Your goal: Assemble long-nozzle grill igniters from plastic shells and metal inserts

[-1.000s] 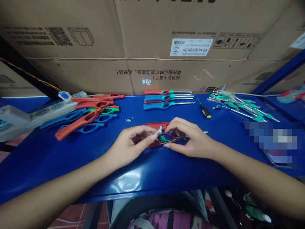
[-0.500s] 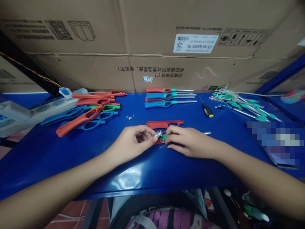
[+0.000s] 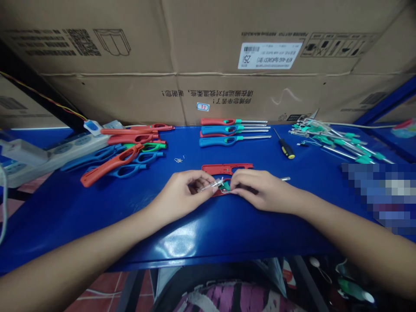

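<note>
My left hand [image 3: 185,193] is closed on a small clear fuel tank [image 3: 208,186] with a metal end, held between thumb and fingers and tilted up to the right. Just right of it, my right hand [image 3: 266,190] pinches a thin pale wire [image 3: 227,192] between thumb and forefinger. Below both hands lies a red lighter half-shell [image 3: 217,193], partly hidden, with a green trigger piece [image 3: 225,186] on it. A metal tube end [image 3: 286,179] sticks out past my right hand. Behind them rests another red half-shell [image 3: 214,168], its inside facing up.
Assembled lighters [image 3: 216,141] lie in a row at the back. Coloured shells [image 3: 112,167] pile up at left beside a power strip [image 3: 74,146]. A screwdriver [image 3: 286,148] and metal tubes with green parts [image 3: 338,141] lie at right. Small screws [image 3: 178,160] sit left of centre.
My right fingers have drawn together into a pinch by the green piece; before, they were more spread. My left hand keeps hold of the clear tank. The view has shifted slightly.
</note>
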A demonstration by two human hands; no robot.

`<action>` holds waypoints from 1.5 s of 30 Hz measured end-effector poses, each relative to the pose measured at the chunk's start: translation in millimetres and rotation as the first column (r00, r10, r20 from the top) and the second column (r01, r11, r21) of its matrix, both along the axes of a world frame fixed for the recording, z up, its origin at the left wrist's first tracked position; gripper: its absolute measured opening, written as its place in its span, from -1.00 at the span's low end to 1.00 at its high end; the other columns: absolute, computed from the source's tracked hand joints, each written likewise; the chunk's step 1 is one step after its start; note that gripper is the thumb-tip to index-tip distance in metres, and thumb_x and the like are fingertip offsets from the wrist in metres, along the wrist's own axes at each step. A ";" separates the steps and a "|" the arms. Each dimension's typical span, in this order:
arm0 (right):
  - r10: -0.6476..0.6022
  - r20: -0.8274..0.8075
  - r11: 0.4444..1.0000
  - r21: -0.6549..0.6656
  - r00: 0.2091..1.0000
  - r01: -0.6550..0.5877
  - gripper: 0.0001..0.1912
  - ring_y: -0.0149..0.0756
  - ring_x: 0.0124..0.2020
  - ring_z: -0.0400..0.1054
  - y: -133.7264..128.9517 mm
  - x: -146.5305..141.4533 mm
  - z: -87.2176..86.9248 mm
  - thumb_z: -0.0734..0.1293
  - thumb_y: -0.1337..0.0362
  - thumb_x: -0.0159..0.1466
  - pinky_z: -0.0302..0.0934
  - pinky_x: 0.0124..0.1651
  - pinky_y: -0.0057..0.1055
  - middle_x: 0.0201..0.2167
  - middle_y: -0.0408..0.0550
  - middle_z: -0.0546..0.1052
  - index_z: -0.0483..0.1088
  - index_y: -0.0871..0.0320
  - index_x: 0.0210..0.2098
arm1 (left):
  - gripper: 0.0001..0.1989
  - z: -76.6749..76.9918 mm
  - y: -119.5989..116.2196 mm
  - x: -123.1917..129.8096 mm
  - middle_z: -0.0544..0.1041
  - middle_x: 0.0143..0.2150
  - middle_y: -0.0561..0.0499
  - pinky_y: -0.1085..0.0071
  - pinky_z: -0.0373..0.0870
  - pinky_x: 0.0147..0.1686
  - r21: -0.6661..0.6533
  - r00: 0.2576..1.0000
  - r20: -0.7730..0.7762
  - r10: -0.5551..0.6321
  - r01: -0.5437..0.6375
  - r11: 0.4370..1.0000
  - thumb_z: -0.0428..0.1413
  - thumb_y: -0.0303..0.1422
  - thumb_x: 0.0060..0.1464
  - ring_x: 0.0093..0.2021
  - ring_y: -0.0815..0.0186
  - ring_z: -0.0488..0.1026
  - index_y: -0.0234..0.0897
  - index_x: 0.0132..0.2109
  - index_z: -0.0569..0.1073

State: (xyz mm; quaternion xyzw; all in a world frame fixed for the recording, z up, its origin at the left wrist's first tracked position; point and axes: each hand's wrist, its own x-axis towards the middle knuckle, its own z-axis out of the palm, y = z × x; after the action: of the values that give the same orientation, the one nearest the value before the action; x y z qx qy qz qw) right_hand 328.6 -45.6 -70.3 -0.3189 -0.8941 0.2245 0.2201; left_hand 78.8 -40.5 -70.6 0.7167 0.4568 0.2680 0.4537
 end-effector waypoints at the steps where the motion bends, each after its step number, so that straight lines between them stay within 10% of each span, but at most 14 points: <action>1: -0.025 -0.060 0.999 -0.029 0.998 0.023 -0.91 -0.40 -0.37 0.38 1.0 -0.2 -1.2 0.28 0.31 0.41 0.27 -0.29 -0.44 -0.31 -0.09 0.52 0.42 0.14 -0.21 | -0.71 -0.6 0.0 -0.4 0.57 -0.37 0.01 0.48 0.35 -0.39 0.012 1.000 -0.009 0.003 -0.002 1.000 0.24 -0.16 0.12 -0.39 0.37 0.44 -0.31 -0.17 0.59; 11: -0.256 -0.314 0.791 -0.612 0.914 0.011 -0.74 -0.50 -0.53 0.25 13.2 -2.4 -9.6 0.42 0.12 0.26 0.15 -0.46 -0.50 -0.52 -0.17 0.44 0.48 0.23 -0.29 | -0.74 -1.5 1.5 -0.7 0.61 -0.32 0.03 0.47 0.35 -0.39 0.033 1.000 -0.012 -0.011 0.011 0.999 0.24 -0.16 0.15 -0.36 0.35 0.48 -0.25 -0.14 0.61; 45: -0.330 -0.347 0.749 -0.663 0.878 0.019 -0.77 -0.42 -0.42 0.40 14.8 -4.7 -8.1 0.49 0.16 0.17 0.26 -0.36 -0.46 -0.41 -0.06 0.58 0.56 0.23 -0.32 | -0.85 -3.7 0.5 1.0 0.63 -0.27 0.03 0.51 0.29 -0.44 0.114 0.998 0.024 -0.066 0.063 0.992 0.27 -0.31 0.15 -0.42 0.44 0.42 -0.22 -0.15 0.67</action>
State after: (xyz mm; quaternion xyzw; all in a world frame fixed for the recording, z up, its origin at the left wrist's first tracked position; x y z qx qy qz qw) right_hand 323.9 -30.9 -78.4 -0.3992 -0.6537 0.5600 0.3158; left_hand 79.8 -40.0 -74.3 0.7518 0.4113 0.2884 0.4271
